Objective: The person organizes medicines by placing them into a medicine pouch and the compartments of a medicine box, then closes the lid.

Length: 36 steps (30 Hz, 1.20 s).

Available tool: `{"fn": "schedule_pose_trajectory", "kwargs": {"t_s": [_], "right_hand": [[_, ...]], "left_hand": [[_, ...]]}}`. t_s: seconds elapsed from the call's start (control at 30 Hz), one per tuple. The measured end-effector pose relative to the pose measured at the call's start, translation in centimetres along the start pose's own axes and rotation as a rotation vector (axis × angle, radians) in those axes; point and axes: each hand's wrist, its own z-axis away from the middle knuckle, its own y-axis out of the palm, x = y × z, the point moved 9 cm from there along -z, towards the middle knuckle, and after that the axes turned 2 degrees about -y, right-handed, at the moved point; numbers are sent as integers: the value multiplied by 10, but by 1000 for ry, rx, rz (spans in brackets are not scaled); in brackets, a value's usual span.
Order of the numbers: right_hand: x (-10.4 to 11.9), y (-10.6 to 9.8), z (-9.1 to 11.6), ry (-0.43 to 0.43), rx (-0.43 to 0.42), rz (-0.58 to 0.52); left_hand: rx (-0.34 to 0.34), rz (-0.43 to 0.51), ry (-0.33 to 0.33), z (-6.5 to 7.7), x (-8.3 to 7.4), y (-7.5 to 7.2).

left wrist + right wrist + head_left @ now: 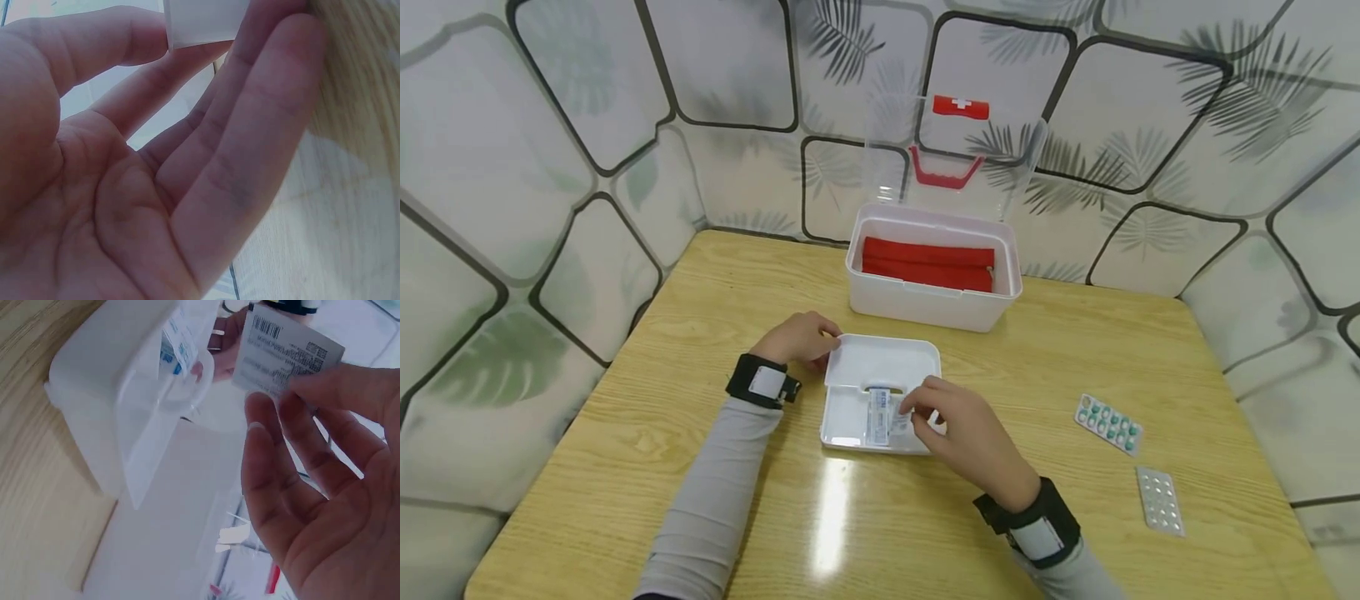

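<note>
In the middle of the table lies a small white plastic case [880, 362] with a flap over its far half. My left hand [797, 339] grips its far left corner; in the left wrist view, thumb and fingers are on either side of that white corner [203, 22]. Over the case's near half, my right hand [966, 429] pinches a small white packet [269, 353] printed with a barcode and square codes. A clear packet with blue print [878, 417] sits inside the case, left of the right fingertips.
Behind the case stands a white first-aid box [925, 308], its clear lid raised, with a red pouch [925, 262] inside. To the right lie a blister pack of green-and-white capsules [1108, 423] and a silver blister pack [1160, 500]. Patterned fabric [737, 175] surrounds the wooden table [775, 517].
</note>
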Motion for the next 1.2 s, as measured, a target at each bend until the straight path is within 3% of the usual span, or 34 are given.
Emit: {"fn": "schedule_pose_trajectory", "kwargs": {"t_s": [0.17,0.3,0.57,0.83,1.03,1.2], "right_hand": [[6,25,-17,-20,93,-73],[13,48,-26,-40,150,-69],[15,78,-36,-37,141,46],[16,77,-33,-76,110,140],[18,73,-33,-129,67,138],[12,49,-28,-60,41,102]], "left_hand": [[-2,-8,8,-1,-1,0],[-8,-9,14,2,-1,0],[-6,-5,14,6,-5,0],[-11,-7,21,3,-5,-1],[-24,-15,39,2,-5,-4],[-27,-57,47,2,-3,-2]]}}
